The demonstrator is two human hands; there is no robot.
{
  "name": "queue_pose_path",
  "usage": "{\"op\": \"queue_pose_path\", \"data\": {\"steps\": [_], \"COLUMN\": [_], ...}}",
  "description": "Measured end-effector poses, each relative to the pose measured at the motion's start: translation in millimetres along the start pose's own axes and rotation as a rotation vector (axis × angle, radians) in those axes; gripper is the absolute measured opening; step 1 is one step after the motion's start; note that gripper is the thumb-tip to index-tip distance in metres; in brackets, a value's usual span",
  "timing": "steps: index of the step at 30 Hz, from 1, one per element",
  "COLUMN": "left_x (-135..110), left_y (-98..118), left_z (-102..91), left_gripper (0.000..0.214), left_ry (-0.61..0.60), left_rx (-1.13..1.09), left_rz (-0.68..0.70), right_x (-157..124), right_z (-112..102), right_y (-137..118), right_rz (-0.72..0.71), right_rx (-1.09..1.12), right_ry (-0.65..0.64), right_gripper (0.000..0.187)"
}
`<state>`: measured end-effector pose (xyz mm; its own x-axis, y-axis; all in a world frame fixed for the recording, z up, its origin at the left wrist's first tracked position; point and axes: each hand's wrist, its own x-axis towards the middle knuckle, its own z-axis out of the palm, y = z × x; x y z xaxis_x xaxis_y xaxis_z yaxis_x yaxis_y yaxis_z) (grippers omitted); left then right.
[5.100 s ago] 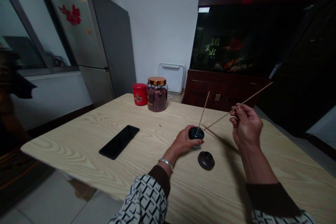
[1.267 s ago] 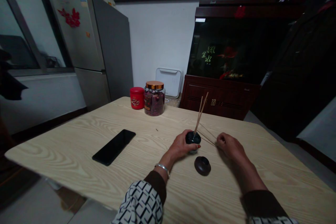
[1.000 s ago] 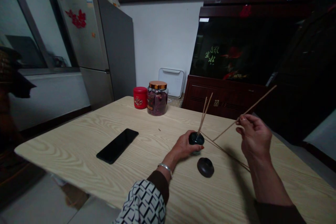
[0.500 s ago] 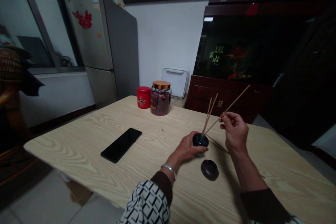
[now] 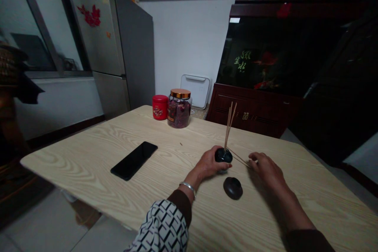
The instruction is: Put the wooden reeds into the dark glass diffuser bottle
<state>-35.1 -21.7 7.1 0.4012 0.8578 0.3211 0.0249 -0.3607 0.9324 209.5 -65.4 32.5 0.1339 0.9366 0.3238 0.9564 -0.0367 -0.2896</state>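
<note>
My left hand (image 5: 208, 164) is wrapped round a small dark holder (image 5: 223, 154) on the wooden table (image 5: 88, 153). Several thin incense sticks (image 5: 228, 125) stand upright in the holder. My right hand (image 5: 264, 168) rests low on the table just right of the holder, its fingertips pinched at loose sticks (image 5: 240, 159) lying flat there. A dark round lid (image 5: 233, 188) lies in front of the holder, between my two hands.
A black phone (image 5: 134, 160) lies on the table to the left. A red tin (image 5: 160, 107) and a glass jar with a copper lid (image 5: 178, 108) stand at the far edge. A fridge (image 5: 118, 43) and a fish tank (image 5: 265, 55) stand behind.
My right hand put its raised stick into the holder, then dropped to the table onto the loose sticks. The holder has one more stick. My left hand stayed put.
</note>
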Motion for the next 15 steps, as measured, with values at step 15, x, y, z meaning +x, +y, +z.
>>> {"op": "queue_pose_path", "data": {"steps": [15], "left_x": [-0.6], "left_y": [-1.2], "left_z": [-0.4], "left_gripper": [0.066], "left_ry": [-0.012], "left_rx": [-0.014], "left_rz": [-0.005], "right_x": [-5.4], "right_z": [-24.7], "right_y": [-6.6], "right_rz": [0.043], "right_rx": [0.161], "right_ry": [0.219], "right_gripper": [0.014]}}
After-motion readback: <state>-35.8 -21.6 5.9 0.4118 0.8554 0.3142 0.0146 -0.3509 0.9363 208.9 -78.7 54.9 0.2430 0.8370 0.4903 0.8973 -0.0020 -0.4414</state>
